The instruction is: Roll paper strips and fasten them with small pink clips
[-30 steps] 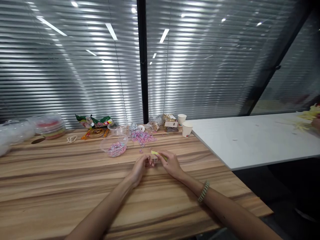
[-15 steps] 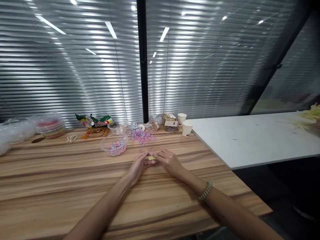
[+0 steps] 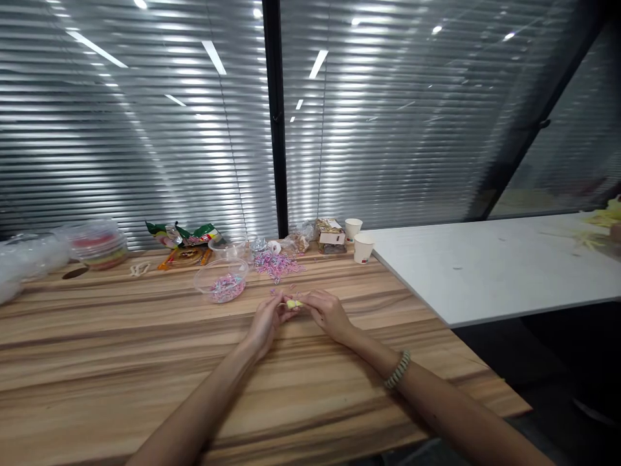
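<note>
A small yellow bundle (image 3: 291, 304), pinched in at its middle, is between my two hands above the wooden table. My left hand (image 3: 268, 322) is closed at its left, fingers beneath it and fingertips on a thin pale thread (image 3: 283, 303). From the other side my right hand (image 3: 330, 315) reaches in, thumb and forefinger pinched at the bundle's right end, seemingly on the thread too; the exact grip is too small to make out. Just beyond lie a clear bowl (image 3: 228, 289) of pink and blue shreds and a loose heap of similar shreds (image 3: 276, 264).
Two paper cups (image 3: 363, 249) and a small box (image 3: 332, 237) stand at the back. Further left are a green snack packet (image 3: 201, 234), stacked clear containers (image 3: 99, 244) and plastic wrap (image 3: 29, 259). Another person's hand (image 3: 615, 232) holds yellow strands over the white table (image 3: 466, 278).
The thread that stood upright across the yellow bundle now runs sideways, and the bundle looks narrower at its middle. My hands have shifted slightly; the other person's yellow strands have moved.
</note>
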The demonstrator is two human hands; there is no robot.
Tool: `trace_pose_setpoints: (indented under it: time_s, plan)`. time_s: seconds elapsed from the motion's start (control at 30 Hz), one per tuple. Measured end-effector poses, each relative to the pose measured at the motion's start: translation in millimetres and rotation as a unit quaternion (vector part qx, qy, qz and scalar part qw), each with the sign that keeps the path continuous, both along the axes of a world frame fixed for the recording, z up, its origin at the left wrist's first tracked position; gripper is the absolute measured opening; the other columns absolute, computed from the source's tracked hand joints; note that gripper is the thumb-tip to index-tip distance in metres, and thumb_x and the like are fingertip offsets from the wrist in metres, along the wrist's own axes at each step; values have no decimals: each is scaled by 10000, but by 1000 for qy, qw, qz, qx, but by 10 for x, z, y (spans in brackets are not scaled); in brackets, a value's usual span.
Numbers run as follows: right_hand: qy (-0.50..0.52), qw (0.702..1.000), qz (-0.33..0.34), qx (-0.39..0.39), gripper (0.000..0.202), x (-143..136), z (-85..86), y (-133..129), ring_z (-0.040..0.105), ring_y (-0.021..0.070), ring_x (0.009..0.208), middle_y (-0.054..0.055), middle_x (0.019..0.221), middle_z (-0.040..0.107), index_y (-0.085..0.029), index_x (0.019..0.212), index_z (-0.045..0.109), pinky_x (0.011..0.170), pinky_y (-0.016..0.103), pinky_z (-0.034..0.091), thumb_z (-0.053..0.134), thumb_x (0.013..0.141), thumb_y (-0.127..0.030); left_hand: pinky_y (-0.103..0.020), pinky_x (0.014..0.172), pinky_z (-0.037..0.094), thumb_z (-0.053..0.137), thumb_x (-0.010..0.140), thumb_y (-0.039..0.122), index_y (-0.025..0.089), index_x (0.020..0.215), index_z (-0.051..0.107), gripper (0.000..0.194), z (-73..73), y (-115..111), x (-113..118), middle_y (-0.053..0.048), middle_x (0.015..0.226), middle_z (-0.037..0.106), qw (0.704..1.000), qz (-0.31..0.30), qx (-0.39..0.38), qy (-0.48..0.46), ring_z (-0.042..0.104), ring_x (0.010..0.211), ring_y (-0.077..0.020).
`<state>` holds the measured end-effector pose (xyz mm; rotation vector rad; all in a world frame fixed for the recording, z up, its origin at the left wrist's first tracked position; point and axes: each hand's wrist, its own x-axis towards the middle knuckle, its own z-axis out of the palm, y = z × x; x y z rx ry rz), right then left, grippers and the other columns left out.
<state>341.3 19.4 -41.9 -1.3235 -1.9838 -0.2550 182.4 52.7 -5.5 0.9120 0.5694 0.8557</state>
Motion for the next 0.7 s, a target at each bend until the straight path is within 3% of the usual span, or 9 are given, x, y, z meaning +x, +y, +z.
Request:
trace_pose_setpoints:
  time_s: [0.2, 0.33, 0.4, 0.5, 0.6, 0.7]
  plan:
    - [44, 998, -8, -32, 334, -5, -1, -15, 422, -91, 873, -29, 951, 540, -257, 968, 542, 813, 40, 338, 284, 758, -286, -275, 702, 469, 529, 736, 271, 119, 785, 474, 168, -7, 144, -97, -45, 788, 549, 996, 75, -34, 38, 575, 690, -124]
    - [47, 998, 1, -40, 326, -15, -3, -18, 431, -95, 876, -37, 956, 542, -256, 949, 551, 817, 33, 345, 300, 752, -318, -254, 721, 462, 593, 686, 318, 139, 906, 504, 297, -12, 174, -114, -55, 896, 567, 988, 75, 104, 89, 568, 777, -123]
    - [47, 998, 13, -46, 334, -16, -6, -16, 434, -98, 860, -36, 949, 547, -251, 954, 552, 808, 28, 348, 298, 751, -330, -259, 754, 453, 638, 635, 322, 134, 961, 535, 390, -16, 121, -77, -76, 947, 576, 967, 38, 205, 145, 555, 849, -144]
    - [62, 996, 18, -65, 355, -18, 1, -17, 446, -96, 849, -29, 933, 556, -230, 941, 564, 795, 27, 352, 292, 750, -354, -263, 766, 446, 650, 615, 309, 119, 906, 595, 352, -50, 50, -28, -92, 975, 586, 925, 16, 326, 195, 548, 885, -167]
    - [93, 990, 6, -103, 360, -34, 37, -33, 461, -96, 870, -52, 956, 551, -261, 948, 556, 801, 26, 354, 303, 737, -406, -255, 687, 453, 613, 649, 335, 114, 864, 617, 308, -111, 59, -33, -92, 892, 610, 901, 47, 364, 231, 567, 775, -157]
    - [144, 978, -2, -151, 380, -67, 108, -62, 474, -96, 891, -65, 988, 540, -278, 951, 552, 814, 23, 356, 321, 713, -463, -238, 593, 443, 602, 655, 357, 98, 866, 605, 334, -157, 102, -53, -77, 736, 612, 902, 60, 349, 246, 559, 647, -141]
